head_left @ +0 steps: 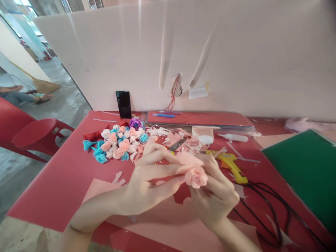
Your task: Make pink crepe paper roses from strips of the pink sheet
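Above the red table, a pink paper flower (196,177) is gripped from the right by my right hand (216,185), its fingers curled behind the bloom. From the other side, my left hand (154,175) pinches a pink paper petal (189,159) between thumb and fingers, against the flower's edge. Whether the petal is fixed to the flower I cannot tell. Beneath both hands lies a large sheet of pink paper (157,224). Just beyond them are pink paper scraps (181,138) and a dark-bladed tool (177,144), partly hidden.
Finished paper flowers (115,141) are heaped at the left, near a phone (124,104) propped upright. A yellow glue gun (232,166) with black cords (273,206) lies at the right, beside a green sheet (304,175). A white panel (118,52) stands behind; a red chair (34,133) is left.
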`<state>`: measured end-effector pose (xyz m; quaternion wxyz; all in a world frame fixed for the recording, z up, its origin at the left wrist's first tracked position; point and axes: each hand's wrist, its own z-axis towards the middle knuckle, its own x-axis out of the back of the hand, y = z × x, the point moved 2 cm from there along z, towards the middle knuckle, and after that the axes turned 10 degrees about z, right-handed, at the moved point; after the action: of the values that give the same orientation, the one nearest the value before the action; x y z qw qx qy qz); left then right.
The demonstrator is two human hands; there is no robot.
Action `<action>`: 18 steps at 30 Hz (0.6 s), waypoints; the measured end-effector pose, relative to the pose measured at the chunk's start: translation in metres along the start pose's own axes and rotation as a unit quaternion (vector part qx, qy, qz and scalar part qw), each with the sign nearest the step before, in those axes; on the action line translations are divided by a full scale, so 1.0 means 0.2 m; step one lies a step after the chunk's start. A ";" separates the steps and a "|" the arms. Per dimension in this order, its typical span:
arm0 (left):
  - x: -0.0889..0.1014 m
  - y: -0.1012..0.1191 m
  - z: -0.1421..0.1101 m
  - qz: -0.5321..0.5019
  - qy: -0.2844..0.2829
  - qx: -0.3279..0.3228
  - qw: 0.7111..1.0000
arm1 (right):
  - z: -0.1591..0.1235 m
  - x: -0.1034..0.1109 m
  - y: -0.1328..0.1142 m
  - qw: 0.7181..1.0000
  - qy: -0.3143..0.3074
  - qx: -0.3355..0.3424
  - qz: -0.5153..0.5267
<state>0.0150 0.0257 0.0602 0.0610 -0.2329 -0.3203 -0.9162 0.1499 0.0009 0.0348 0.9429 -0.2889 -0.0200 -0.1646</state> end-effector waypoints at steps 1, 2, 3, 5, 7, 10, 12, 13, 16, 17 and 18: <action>0.00 0.00 0.00 0.000 0.002 -0.001 1.000 | 0.00 0.00 0.00 1.000 0.002 0.003 -0.001; 0.00 0.00 0.00 0.000 0.003 -0.003 1.000 | 0.01 0.00 0.00 1.000 0.003 0.004 -0.004; 0.00 0.00 0.00 0.001 0.005 -0.003 1.000 | 0.01 0.00 0.00 1.000 0.000 0.004 -0.007; 0.00 0.00 0.00 0.004 0.006 -0.003 1.000 | 0.01 -0.01 -0.01 1.000 -0.002 0.009 -0.015; 0.00 0.00 0.00 0.008 0.006 0.000 1.000 | 0.00 -0.01 -0.01 0.999 -0.002 0.012 -0.030; -0.01 -0.01 0.01 0.001 0.015 0.004 1.000 | 0.00 -0.01 -0.03 0.999 0.001 0.009 -0.054; -0.01 -0.02 0.01 -0.009 0.023 0.000 1.000 | 0.00 -0.01 -0.04 0.998 0.004 0.004 -0.058; -0.01 -0.02 0.01 -0.013 0.028 -0.005 1.000 | 0.01 -0.01 -0.04 0.998 0.006 0.002 -0.056; -0.02 -0.04 0.01 -0.025 0.032 -0.004 0.999 | 0.02 -0.01 -0.04 0.999 0.007 -0.015 -0.045; -0.02 -0.04 0.01 -0.031 0.028 0.002 0.999 | 0.02 -0.01 -0.04 0.999 0.009 -0.020 -0.043; -0.02 -0.05 0.01 -0.038 0.022 0.013 0.999 | 0.02 -0.01 -0.04 0.999 0.010 -0.025 -0.041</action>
<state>0.0177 0.0348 0.0549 0.0364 -0.1995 -0.3396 -0.9184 0.1456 -0.0017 0.0416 0.9280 -0.3096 -0.0187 -0.2064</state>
